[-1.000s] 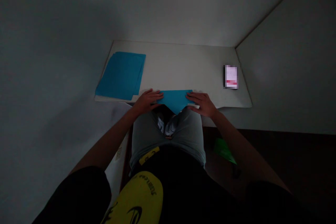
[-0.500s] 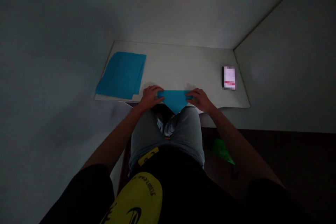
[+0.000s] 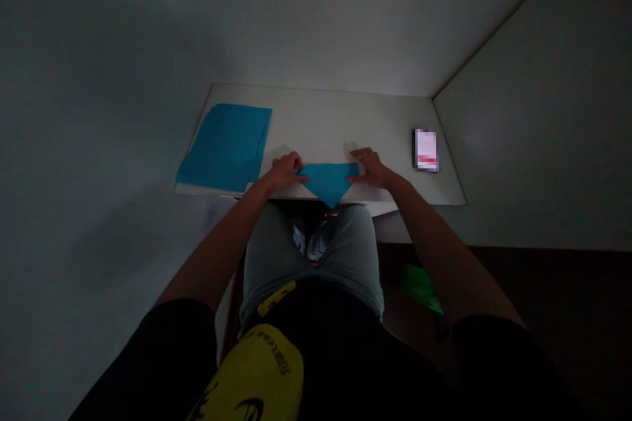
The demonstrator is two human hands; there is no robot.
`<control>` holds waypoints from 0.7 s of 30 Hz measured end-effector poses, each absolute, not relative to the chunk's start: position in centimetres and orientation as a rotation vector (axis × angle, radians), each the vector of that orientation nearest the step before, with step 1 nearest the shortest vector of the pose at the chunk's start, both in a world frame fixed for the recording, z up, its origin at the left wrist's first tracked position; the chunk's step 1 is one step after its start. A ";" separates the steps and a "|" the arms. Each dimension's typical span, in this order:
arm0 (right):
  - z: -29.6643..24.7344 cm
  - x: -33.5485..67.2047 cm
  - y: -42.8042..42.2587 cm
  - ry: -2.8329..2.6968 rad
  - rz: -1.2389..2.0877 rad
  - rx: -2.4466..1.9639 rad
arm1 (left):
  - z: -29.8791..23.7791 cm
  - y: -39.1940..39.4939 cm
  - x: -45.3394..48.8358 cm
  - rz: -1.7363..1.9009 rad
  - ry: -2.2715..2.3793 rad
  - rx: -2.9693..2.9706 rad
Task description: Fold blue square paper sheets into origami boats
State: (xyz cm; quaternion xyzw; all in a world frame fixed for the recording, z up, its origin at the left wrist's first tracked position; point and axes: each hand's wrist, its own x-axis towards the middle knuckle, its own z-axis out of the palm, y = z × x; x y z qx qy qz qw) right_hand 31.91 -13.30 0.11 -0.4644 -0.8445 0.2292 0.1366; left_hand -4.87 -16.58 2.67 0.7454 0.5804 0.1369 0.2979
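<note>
A blue sheet of paper (image 3: 330, 183), folded to a downward-pointing triangle with a straight top edge, lies at the front edge of the white table, its tip reaching the edge. My left hand (image 3: 285, 171) is at its left corner, fingers curled and thumb on the paper, closed on that corner. At the right corner is my right hand (image 3: 371, 169), open. Its thumb touches the paper while its forefinger stretches out above the top edge, apart from the thumb.
Several blue sheets (image 3: 224, 148) lie stacked at the left of the white table (image 3: 340, 118). A phone with a blurred, lit screen (image 3: 426, 150) rests at the right. Walls stand behind and to the right. Something green (image 3: 419, 286) is on the floor at the lower right.
The folded paper has moved slightly away from me, further onto the table. My right hand's fingers have spread and come off the top edge; my left hand has shifted little.
</note>
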 end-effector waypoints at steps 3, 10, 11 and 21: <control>0.3 31.9 -13.2 -2.442 0.685 -1.321 | 2.5 -16.8 -4.9 0.429 1.484 1.943; 0.9 31.7 -13.5 -2.361 0.894 -1.261 | 3.7 -16.8 -4.4 0.251 1.525 2.025; 1.0 31.6 -13.6 -2.315 0.976 -1.259 | 3.8 -16.7 -4.3 0.225 1.527 2.017; 0.3 31.9 -14.6 -2.289 0.912 -1.306 | 3.1 -16.9 -5.1 0.322 1.440 2.059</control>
